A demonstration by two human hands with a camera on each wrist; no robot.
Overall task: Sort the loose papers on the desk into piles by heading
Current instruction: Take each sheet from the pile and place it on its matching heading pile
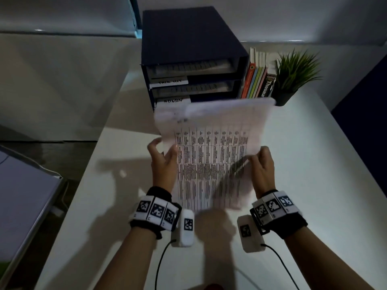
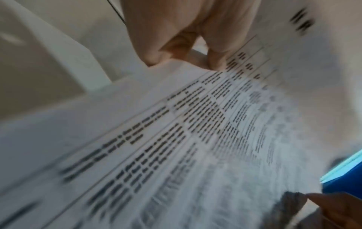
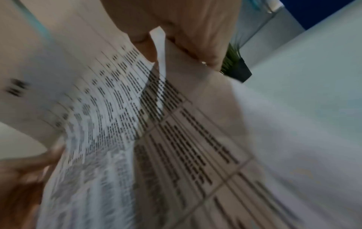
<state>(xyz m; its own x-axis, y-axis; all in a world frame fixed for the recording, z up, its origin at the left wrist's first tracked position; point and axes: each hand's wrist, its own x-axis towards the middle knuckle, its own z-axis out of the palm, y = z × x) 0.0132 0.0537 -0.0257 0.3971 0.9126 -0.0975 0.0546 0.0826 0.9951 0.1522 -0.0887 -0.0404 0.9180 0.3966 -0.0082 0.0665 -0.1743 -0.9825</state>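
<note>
White papers [image 1: 211, 155], printed with a blurred, unreadable table, hang at centre frame above the desk [image 1: 314, 164]. The left hand [image 1: 165, 162] pinches their left edge; the right hand [image 1: 261, 164] pinches the right. Behind, upper centre, a dark tray organiser [image 1: 188, 49] holds sheets behind unreadable labels. Books [image 1: 257, 80], one spine reading "Thesaur", and a potted plant [image 1: 293, 74] stand at its right.

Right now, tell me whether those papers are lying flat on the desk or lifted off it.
Lifted: the papers stand nearly upright above the desk, left hand and right hand pinching their side edges.
</note>
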